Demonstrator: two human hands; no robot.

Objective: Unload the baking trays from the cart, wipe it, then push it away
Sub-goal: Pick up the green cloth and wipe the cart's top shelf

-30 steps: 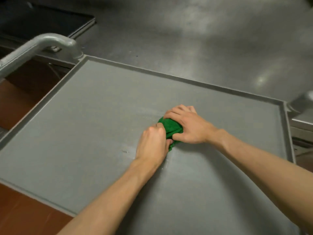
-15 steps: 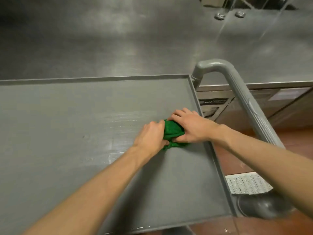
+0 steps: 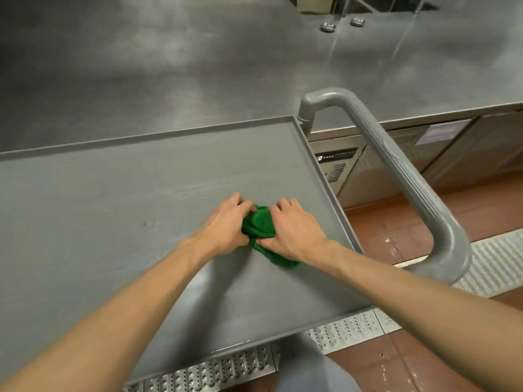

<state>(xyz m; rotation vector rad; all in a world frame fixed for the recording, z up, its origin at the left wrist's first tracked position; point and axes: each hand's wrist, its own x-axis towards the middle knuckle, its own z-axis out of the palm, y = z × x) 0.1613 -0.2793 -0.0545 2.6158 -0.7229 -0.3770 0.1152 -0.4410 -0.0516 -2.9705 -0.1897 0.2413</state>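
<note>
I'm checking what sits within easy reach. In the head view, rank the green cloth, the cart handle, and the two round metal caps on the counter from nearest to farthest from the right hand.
1. Green cloth: under the right hand, bunched between both hands.
2. Cart handle: to the right, past the cart's edge.
3. Round metal caps: far back on the steel counter.

A single head-worn camera looked forward and steeply down from above the cart [image 3: 141, 222], close enough that both forearms ran in from the bottom edge to the hands [image 3: 226, 224] near mid-frame. It faced the steel bench [image 3: 198, 66] across the top; the cart's handle [image 3: 396, 171] and floor [image 3: 396, 227] filled the right side.
</note>
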